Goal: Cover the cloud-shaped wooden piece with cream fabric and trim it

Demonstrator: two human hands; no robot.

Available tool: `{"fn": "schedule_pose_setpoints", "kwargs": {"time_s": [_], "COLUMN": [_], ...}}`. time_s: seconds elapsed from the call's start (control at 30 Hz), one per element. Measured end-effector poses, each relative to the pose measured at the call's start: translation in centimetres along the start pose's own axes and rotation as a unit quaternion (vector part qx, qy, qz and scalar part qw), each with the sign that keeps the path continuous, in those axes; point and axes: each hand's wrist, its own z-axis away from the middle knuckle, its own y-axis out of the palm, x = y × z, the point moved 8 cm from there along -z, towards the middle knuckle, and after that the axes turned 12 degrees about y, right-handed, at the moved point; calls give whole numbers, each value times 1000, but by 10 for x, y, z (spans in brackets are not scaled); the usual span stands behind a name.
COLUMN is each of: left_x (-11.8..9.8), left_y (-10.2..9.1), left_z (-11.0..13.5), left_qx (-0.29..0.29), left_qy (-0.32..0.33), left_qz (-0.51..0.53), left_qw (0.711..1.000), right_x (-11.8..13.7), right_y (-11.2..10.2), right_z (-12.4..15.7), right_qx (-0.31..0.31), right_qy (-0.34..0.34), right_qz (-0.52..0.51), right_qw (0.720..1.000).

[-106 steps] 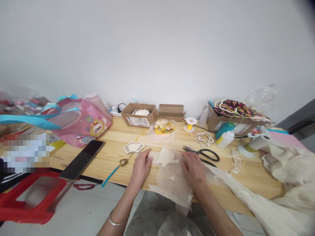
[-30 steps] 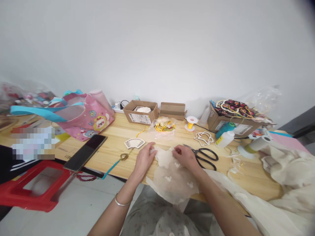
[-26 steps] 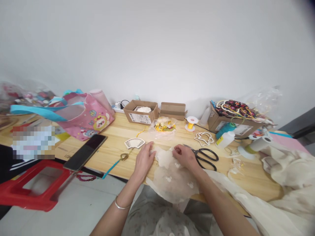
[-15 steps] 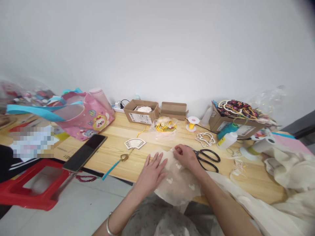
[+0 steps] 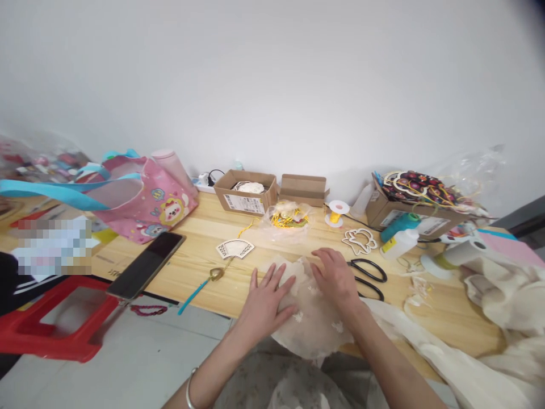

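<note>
A sheer off-white fabric piece [image 5: 313,326] with small white embroidered motifs lies at the table's front edge. My left hand [image 5: 268,298] rests flat on its left side, fingers spread. On its upper right part lies my right hand [image 5: 336,278], fingers stretched out and slightly bent. Black-handled scissors [image 5: 372,271] are just right of that hand, their blades hidden behind it. Left of my hands is a fan-shaped wooden frame [image 5: 235,249] with a cord, a gold-coloured charm [image 5: 217,274] and a blue tassel [image 5: 193,296].
Cardboard boxes [image 5: 247,203] stand along the wall. A phone [image 5: 147,266] and a pink bag [image 5: 149,199] are at left, above a red stool [image 5: 59,335]. At right are a thread spool [image 5: 339,214], wooden cutouts [image 5: 360,241], a white bottle [image 5: 399,244] and cream cloth [image 5: 494,295].
My right hand's fingers have gone from pinched at the fabric's top edge to stretched out over it. My left hand stays flat on the fabric. The view has shifted slightly.
</note>
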Motion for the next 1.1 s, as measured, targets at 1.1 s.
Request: {"fn": "schedule_pose_setpoints", "kwargs": {"time_s": [1.1], "left_x": [4], "left_y": [-14], "left_z": [45], "left_qx": [-34], "left_qy": [62], "left_qz": [0], "left_qw": [997], "right_x": [20], "right_y": [36], "right_z": [82], "right_qx": [54], "right_qy": [-159], "right_qz": [109], "right_qw": [980]}}
